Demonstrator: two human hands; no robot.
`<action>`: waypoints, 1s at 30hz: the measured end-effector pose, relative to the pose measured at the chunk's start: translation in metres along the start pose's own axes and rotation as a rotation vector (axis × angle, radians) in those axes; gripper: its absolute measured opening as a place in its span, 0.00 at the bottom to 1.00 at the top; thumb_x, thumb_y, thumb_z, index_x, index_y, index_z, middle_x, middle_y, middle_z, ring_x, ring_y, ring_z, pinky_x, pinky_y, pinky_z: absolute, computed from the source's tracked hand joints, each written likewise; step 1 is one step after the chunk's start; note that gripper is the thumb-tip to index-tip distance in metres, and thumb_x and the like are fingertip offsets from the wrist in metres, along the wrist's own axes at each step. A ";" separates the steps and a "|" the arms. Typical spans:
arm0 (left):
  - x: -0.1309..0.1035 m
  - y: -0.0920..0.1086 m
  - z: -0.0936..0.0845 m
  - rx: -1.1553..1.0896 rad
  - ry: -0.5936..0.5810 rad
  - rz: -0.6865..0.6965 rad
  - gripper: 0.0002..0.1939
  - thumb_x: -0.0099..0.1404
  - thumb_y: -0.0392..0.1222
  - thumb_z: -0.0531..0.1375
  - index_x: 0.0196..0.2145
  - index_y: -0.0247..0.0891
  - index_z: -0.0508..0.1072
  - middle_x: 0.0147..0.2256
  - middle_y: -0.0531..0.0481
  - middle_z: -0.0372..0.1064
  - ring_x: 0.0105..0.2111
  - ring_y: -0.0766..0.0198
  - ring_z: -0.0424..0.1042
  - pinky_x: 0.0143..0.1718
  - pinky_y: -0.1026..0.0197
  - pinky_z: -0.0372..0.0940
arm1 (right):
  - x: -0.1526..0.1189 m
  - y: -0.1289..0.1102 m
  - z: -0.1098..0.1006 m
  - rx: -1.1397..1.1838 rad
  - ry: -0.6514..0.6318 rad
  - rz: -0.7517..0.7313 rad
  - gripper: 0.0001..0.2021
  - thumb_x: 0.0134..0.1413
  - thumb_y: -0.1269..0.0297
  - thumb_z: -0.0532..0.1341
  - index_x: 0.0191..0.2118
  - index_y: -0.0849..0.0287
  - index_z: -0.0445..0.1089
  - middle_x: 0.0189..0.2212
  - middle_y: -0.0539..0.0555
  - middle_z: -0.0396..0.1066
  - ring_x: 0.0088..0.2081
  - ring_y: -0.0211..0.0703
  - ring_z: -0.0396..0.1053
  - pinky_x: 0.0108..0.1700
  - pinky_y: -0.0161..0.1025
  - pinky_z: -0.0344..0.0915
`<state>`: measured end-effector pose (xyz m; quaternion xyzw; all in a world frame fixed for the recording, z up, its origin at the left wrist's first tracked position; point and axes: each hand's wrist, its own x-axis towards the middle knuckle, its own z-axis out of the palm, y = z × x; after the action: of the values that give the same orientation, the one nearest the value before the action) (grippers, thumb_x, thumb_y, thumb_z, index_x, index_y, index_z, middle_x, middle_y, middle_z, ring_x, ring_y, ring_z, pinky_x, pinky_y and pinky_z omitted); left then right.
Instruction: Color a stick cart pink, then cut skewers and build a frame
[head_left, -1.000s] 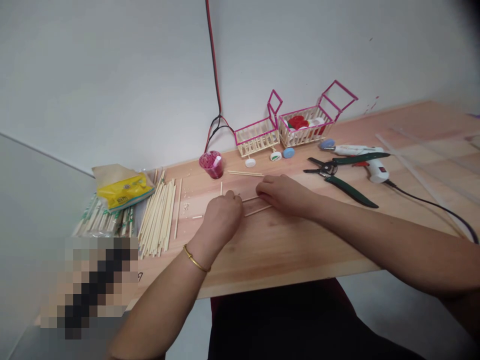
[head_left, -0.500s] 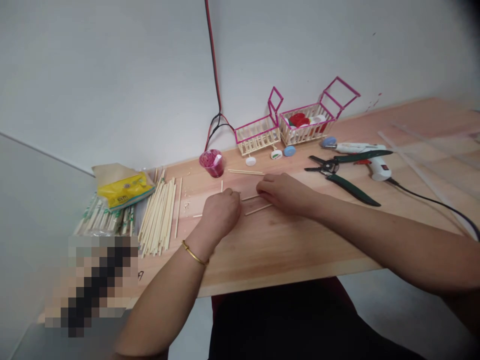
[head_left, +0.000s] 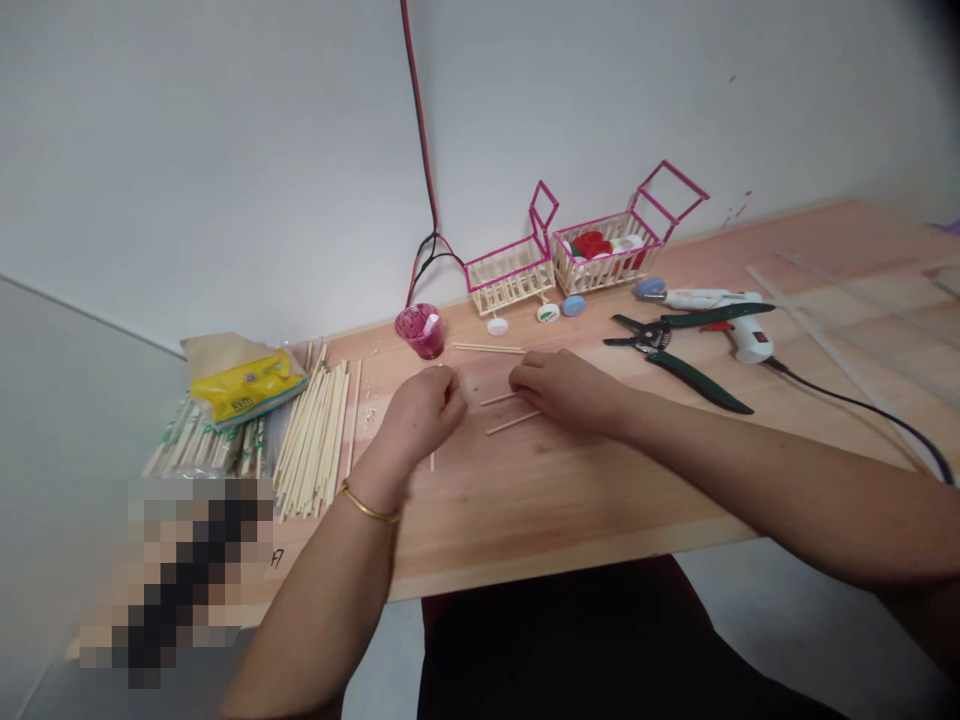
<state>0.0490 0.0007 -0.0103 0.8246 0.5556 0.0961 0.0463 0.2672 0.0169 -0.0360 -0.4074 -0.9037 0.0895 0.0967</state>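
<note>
My left hand [head_left: 424, 415] is over the table with its fingers curled in; whatever they may hold is hidden. Below that palm, the end of a thin wooden stick [head_left: 432, 463] shows. To the right, my right hand [head_left: 566, 392] rests low with bent fingers pressed around a short wooden stick [head_left: 497, 399]. A second short stick [head_left: 513, 424] runs under the same hand. Just beyond the fingertips lies a pair of sticks [head_left: 486, 348]. A gold bracelet [head_left: 367, 505] circles my left wrist.
Loose sticks [head_left: 315, 440] and a yellow packet [head_left: 247, 385] lie left. A cup with purple residue [head_left: 421, 335], a small stick cart [head_left: 510, 280] and a fuller cart [head_left: 607, 255] stand at the back. Green-handled pruning shears [head_left: 694, 375] and a glue gun [head_left: 750, 340] are right.
My left hand has shifted left and slightly up, away from my right hand, uncovering a stick end beneath it. My right hand stays nearly in place on the sticks.
</note>
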 end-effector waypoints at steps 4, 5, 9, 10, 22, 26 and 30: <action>-0.002 -0.002 -0.008 -0.240 0.045 -0.038 0.13 0.63 0.36 0.46 0.22 0.36 0.62 0.21 0.54 0.59 0.23 0.68 0.58 0.25 0.65 0.52 | 0.000 0.000 0.000 -0.001 0.006 -0.006 0.12 0.62 0.65 0.50 0.38 0.60 0.70 0.36 0.58 0.71 0.38 0.44 0.68 0.39 0.37 0.55; -0.003 -0.003 -0.009 -0.265 0.063 -0.054 0.15 0.65 0.37 0.46 0.21 0.36 0.61 0.19 0.55 0.57 0.22 0.68 0.57 0.25 0.65 0.51 | 0.000 -0.001 -0.001 -0.003 0.006 -0.004 0.12 0.62 0.65 0.50 0.38 0.60 0.70 0.37 0.58 0.71 0.38 0.44 0.68 0.39 0.37 0.55; -0.004 -0.011 -0.012 -0.314 0.055 0.002 0.18 0.66 0.43 0.50 0.20 0.35 0.65 0.19 0.55 0.59 0.23 0.69 0.59 0.26 0.66 0.53 | -0.001 -0.002 -0.002 0.000 -0.001 0.008 0.12 0.62 0.65 0.51 0.39 0.60 0.71 0.36 0.58 0.71 0.39 0.44 0.68 0.39 0.37 0.55; -0.004 -0.013 -0.012 -0.326 0.033 0.042 0.16 0.65 0.42 0.52 0.22 0.35 0.68 0.21 0.54 0.63 0.24 0.69 0.62 0.28 0.66 0.56 | -0.001 -0.002 -0.002 0.002 0.000 0.010 0.12 0.62 0.65 0.51 0.39 0.60 0.71 0.36 0.57 0.71 0.38 0.44 0.68 0.39 0.37 0.55; 0.000 0.000 0.001 0.217 -0.233 0.227 0.13 0.63 0.33 0.52 0.29 0.34 0.76 0.30 0.45 0.71 0.33 0.61 0.70 0.35 0.60 0.63 | -0.001 0.000 0.001 -0.003 0.018 -0.004 0.12 0.63 0.65 0.50 0.40 0.60 0.70 0.36 0.57 0.70 0.38 0.44 0.68 0.39 0.37 0.55; 0.000 0.010 0.002 0.356 -0.223 0.274 0.11 0.61 0.30 0.52 0.31 0.33 0.75 0.29 0.44 0.70 0.34 0.56 0.71 0.33 0.58 0.64 | -0.001 -0.001 0.000 -0.004 0.015 -0.003 0.12 0.63 0.66 0.50 0.39 0.60 0.70 0.36 0.57 0.70 0.37 0.43 0.68 0.39 0.37 0.54; -0.003 0.018 -0.001 0.387 -0.215 0.249 0.12 0.60 0.28 0.51 0.34 0.32 0.74 0.29 0.42 0.70 0.35 0.54 0.72 0.35 0.56 0.65 | -0.001 -0.002 -0.001 -0.023 0.016 -0.002 0.12 0.63 0.66 0.50 0.39 0.60 0.71 0.36 0.57 0.71 0.37 0.43 0.68 0.38 0.37 0.54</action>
<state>0.0639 -0.0086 -0.0067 0.8857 0.4497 -0.0953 -0.0657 0.2663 0.0151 -0.0349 -0.4082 -0.9043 0.0758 0.0991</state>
